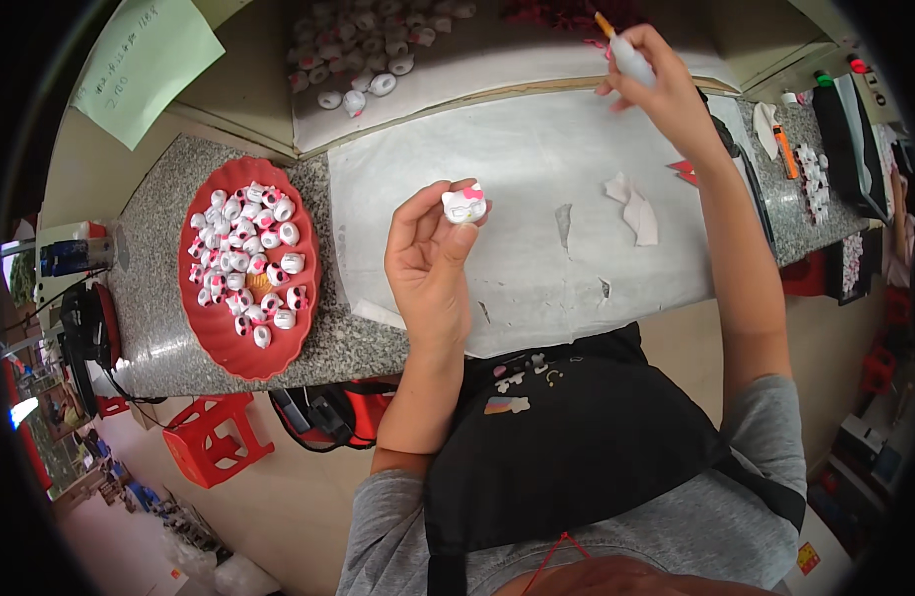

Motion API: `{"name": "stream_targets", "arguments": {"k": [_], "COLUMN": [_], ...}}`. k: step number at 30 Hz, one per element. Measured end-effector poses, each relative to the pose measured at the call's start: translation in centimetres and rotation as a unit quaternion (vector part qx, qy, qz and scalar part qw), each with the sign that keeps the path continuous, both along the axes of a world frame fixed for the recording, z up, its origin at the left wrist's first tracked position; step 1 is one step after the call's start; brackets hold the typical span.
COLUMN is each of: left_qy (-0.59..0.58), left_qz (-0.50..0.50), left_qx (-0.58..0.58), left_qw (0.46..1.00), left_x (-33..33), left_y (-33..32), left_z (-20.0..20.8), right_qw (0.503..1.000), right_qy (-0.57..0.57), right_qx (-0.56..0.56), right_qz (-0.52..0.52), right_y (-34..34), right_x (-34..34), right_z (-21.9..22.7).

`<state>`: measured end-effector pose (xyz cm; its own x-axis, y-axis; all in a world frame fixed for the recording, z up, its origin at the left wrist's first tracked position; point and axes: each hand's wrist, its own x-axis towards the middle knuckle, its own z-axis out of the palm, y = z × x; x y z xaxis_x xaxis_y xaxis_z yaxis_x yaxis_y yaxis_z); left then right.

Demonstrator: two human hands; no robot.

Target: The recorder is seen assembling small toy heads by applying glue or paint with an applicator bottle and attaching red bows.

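Observation:
Between the fingertips and thumb of my left hand (430, 268) is a small white cat-head figurine (462, 206) with a pink bow. It is held over the white sheet (517, 129) that covers the worktop. My right hand (668, 99), raised at the far right, grips a small white squeeze bottle (632, 62) whose orange tip points up and to the left. The bottle is well apart from the figurine. To the left, a red scalloped tray (251, 366) carries many similar white heads with pink and dark parts.
White hollow pieces (378, 50) lie heaped at the back, with a dark pink pile (567, 12) right of them. Crumpled paper (633, 211) rests on the sheet. An orange-handled tool (785, 151) lies far right. A red stool (214, 442) stands below the counter at left.

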<state>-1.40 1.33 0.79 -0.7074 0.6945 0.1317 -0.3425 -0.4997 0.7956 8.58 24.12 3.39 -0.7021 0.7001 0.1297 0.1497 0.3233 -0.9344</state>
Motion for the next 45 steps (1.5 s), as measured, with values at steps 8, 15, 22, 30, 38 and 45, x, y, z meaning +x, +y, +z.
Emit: {"name": "stream_targets", "arguments": {"k": [8, 15, 22, 30, 38, 45], "left_qy": [-0.007, -0.021, -0.046, 0.02, -0.055, 0.026], "left_qz": [-0.011, -0.034, -0.041, -0.135, -0.147, -0.078], "left_qx": [-0.024, -0.021, -0.025, -0.019, 0.018, 0.001], "left_qw": [1.0, 0.999, 0.998, 0.991, 0.987, 0.997], "left_x": [0.2, 0.1, -0.1, 0.8, 0.7, 0.7], "left_y": [0.3, 0.0, -0.2, 0.1, 0.0, -0.1], "left_z": [0.0, 0.2, 0.0, 0.5, 0.2, 0.2], "right_qw": [0.841, 0.925, 0.997, 0.969, 0.942, 0.945], "right_qy": [-0.176, -0.203, 0.002, 0.055, 0.134, 0.147], "right_qx": [0.51, 0.318, -0.033, -0.215, -0.306, -0.294], "right_qz": [-0.043, -0.037, 0.07, 0.104, 0.011, 0.005], "right_y": [6.2, 4.1, -0.3, -11.1, -12.5, -12.2], "right_x": [-4.9, -4.4, -2.1, 0.1, 0.5, 1.8], "right_z": [-2.6, -0.4, 0.7, 1.4, -1.1, -0.5]}}
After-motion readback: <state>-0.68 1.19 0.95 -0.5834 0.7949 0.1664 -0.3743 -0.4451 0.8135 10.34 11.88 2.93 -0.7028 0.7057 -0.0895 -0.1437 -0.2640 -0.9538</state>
